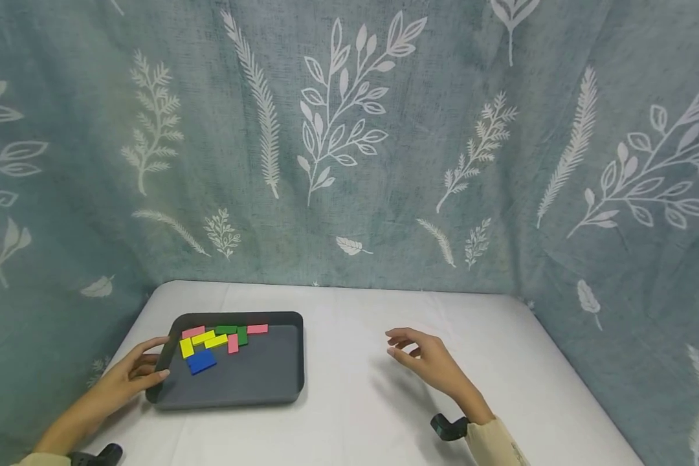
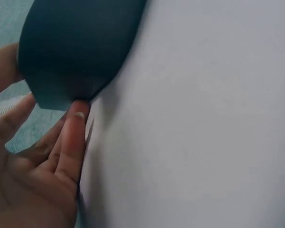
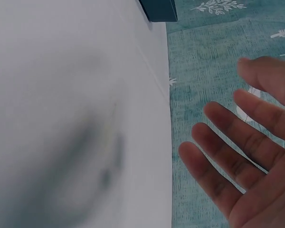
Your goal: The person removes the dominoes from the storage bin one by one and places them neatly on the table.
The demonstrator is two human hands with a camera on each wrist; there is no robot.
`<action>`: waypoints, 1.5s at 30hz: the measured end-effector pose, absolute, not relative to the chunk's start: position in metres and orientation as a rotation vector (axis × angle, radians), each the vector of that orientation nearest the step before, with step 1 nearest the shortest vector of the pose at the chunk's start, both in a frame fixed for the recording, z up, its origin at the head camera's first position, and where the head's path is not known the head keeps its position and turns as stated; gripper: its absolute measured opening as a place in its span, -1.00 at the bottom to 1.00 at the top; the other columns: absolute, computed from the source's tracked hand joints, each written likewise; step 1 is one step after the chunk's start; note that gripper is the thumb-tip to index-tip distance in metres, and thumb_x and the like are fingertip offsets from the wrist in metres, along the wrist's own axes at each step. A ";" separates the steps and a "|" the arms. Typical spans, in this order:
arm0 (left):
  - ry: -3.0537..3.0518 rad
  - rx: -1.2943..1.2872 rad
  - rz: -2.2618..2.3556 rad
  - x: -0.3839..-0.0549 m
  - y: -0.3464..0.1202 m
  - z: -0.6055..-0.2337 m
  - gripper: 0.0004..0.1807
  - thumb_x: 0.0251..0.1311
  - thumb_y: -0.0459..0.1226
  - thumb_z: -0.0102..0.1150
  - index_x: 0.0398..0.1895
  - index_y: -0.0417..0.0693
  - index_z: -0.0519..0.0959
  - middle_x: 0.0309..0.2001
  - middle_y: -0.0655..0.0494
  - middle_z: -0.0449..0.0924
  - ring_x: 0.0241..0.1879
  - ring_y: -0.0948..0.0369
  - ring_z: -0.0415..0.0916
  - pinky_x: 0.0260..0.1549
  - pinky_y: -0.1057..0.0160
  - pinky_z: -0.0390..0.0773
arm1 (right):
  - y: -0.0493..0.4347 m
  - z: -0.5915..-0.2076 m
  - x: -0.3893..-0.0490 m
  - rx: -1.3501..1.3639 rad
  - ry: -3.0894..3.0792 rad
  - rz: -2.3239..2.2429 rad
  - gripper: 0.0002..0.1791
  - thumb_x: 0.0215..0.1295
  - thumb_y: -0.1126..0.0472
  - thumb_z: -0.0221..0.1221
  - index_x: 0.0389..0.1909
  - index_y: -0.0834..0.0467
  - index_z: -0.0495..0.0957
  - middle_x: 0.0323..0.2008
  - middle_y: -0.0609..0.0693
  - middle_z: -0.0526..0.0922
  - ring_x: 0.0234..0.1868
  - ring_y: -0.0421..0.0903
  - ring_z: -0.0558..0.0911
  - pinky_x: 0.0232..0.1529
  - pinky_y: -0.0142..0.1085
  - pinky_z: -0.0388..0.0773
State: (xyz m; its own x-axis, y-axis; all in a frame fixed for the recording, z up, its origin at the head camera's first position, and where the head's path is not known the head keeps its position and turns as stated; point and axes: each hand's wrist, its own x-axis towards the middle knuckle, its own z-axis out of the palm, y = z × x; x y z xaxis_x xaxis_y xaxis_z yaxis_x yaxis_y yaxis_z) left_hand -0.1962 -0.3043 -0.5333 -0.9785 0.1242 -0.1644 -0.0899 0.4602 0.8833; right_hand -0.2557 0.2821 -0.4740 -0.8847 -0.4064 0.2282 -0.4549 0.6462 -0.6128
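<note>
A dark grey rectangular tray [image 1: 250, 382] lies on the left part of the table. My left hand [image 1: 131, 374] grips the tray's left end, its thumb at the rim. In the left wrist view, fingers [image 2: 74, 142] touch the tray's underside corner [image 2: 85, 47]. Inside the tray, towards its back left, sit a blue block [image 1: 201, 361], several yellow blocks [image 1: 204, 338], two green blocks [image 1: 226, 329] and pink blocks [image 1: 257, 329]. To the right, my right hand [image 1: 428, 356] hovers above the table with loosely bent fingers and holds nothing.
A white cloth covers the table [image 1: 349, 427]. Behind and at both sides hangs a teal curtain [image 1: 396, 246] with white leaf prints. Dark wrist devices [image 1: 448, 427] sit on both wrists.
</note>
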 end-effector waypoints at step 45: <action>2.314 0.086 1.535 -0.202 -0.322 -0.536 -0.11 0.46 -0.09 0.21 0.67 0.11 -0.09 0.54 -0.33 -0.04 0.39 -0.28 0.14 0.06 -0.10 0.50 | 0.118 -0.472 -0.298 1.112 -2.767 1.181 -0.61 0.38 -0.01 0.35 0.18 -0.07 0.64 0.00 -0.18 0.70 0.01 -0.12 0.64 0.10 -0.05 0.54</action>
State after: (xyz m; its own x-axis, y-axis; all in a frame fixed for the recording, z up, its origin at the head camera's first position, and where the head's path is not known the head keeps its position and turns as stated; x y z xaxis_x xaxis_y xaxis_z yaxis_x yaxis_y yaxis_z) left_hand -0.2025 -0.3221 -0.5361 -0.9328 0.2466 -0.2630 -0.1463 0.4076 0.9013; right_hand -0.2978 0.1176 -0.4716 -0.7577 -0.6217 0.1986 -0.5735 0.4890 -0.6572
